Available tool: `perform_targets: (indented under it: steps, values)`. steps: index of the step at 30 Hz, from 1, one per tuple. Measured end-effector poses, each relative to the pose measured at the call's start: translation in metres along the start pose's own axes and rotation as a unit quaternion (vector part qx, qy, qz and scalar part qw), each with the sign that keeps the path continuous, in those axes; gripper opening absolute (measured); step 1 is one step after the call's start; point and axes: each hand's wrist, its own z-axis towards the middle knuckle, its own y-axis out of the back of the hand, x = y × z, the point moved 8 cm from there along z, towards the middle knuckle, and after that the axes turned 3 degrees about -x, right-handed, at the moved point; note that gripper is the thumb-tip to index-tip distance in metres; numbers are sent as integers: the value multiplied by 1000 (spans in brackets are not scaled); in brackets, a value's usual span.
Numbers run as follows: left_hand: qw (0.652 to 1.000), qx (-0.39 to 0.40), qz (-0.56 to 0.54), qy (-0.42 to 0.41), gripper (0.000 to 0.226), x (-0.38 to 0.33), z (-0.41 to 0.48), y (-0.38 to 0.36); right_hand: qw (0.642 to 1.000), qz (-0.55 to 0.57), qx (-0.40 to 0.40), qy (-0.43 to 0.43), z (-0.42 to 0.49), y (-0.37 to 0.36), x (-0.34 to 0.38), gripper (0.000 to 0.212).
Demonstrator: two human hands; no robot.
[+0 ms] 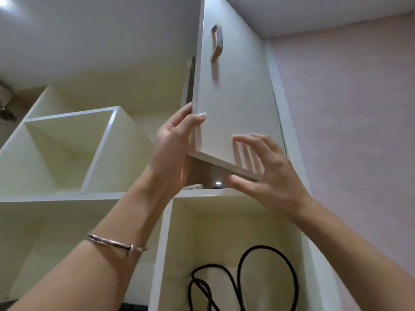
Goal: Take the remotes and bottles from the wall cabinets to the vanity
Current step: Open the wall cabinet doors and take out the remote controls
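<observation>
You are looking up into a cream wall cabinet (56, 197) divided into open box-shaped compartments. Above it spreads a plain white ceiling (89, 30), with a bright light (2, 1) glaring in the top left corner. At centre a cabinet door (235, 97) stands ajar, a brushed metal handle (216, 42) on its face. To your right runs a pale pink wall (348, 108). A black cable (244, 274) lies looped in the compartment below the door.
</observation>
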Motion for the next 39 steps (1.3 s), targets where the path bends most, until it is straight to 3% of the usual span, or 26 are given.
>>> perform_targets:
  steps: [3, 6, 15, 21, 32, 39]
  values:
    - [999, 26, -47, -5, 50, -9, -5, -31, 997, 33, -72, 22, -4, 29, -2, 57]
    - [997, 32, -64, -24, 37, -16, -12, -60, 991, 40, -114, 49, -10, 49, -5, 52]
    - [996, 69, 29, -53, 36, -23, -28, -131, 988, 80, -133, 14, -23, 92, -26, 58]
    - [991, 71, 80, -74, 36, -29, -33, -161, 983, 99, -154, -13, -28, 105, -34, 49]
    - [990, 101, 81, -52, 38, -31, -35, -153, 979, 70, -191, -20, -31, 101, -21, 45]
    - [980, 83, 170, -56, 16, -26, -25, -89, 970, 21, -238, -50, -33, 86, -11, 32]
